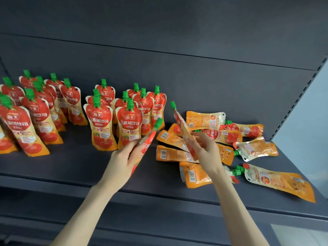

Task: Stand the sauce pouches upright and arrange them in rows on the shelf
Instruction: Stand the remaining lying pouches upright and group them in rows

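Left hand (122, 160), right hand (207, 150) around pouches (182, 127)

Soft, even light comes from the front. The dark shelf (71, 167) looks dim, with faint shadows. Glare glints on the lying pouches (257, 148). Wide-angle distortion bends the edges. The left-hand pouch (148, 141) and right-hand pouch (183, 130) are slightly blurred.
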Motion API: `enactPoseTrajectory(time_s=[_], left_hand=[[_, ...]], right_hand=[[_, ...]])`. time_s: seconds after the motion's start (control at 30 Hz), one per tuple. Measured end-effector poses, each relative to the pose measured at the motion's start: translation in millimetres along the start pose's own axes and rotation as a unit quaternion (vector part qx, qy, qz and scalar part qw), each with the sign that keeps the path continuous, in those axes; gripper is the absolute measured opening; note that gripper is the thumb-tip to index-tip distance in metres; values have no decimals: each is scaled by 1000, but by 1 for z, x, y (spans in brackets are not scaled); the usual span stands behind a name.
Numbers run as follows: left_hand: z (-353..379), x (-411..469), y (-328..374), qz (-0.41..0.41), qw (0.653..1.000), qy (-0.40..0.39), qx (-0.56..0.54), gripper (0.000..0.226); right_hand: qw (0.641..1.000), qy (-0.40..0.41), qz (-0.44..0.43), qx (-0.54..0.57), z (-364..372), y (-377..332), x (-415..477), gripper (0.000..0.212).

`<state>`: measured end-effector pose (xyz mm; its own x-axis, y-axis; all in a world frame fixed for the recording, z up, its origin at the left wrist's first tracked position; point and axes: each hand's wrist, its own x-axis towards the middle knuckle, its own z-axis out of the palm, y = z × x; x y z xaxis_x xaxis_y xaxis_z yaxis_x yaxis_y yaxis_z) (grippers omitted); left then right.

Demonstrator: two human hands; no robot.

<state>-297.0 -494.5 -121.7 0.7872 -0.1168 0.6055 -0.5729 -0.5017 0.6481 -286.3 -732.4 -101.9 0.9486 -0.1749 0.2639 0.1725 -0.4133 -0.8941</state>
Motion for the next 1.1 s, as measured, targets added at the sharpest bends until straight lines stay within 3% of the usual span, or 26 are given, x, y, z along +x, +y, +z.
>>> enactPoseTrajectory(time_s=[0.1, 0.27, 0.43, 0.63, 0.83, 1.1], left_hand=[[-2, -1, 9, -79, 994, 56, -44, 23], [-17, -3, 18, -183, 964, 97, -168, 21], [-47, -6, 9, -253, 923, 122, -265, 30], [-103, -6, -20, -227, 932, 79, -271, 27], [-161, 2, -71, -213, 938, 62, -268, 14], [-158, 16, -107, -184, 938, -2, -293, 18]], right_hand=[[982, -73, 53, 164, 1, -15, -15, 29], [902, -134, 149, 382, 34, -26, -34, 20], [922, -165, 115, 330, 78, -38, -46, 31], [936, -112, 96, 318, 135, -60, -51, 33], [964, -59, 36, 256, 185, -79, -54, 19], [981, -29, 16, 190, 213, -71, -52, 32]])
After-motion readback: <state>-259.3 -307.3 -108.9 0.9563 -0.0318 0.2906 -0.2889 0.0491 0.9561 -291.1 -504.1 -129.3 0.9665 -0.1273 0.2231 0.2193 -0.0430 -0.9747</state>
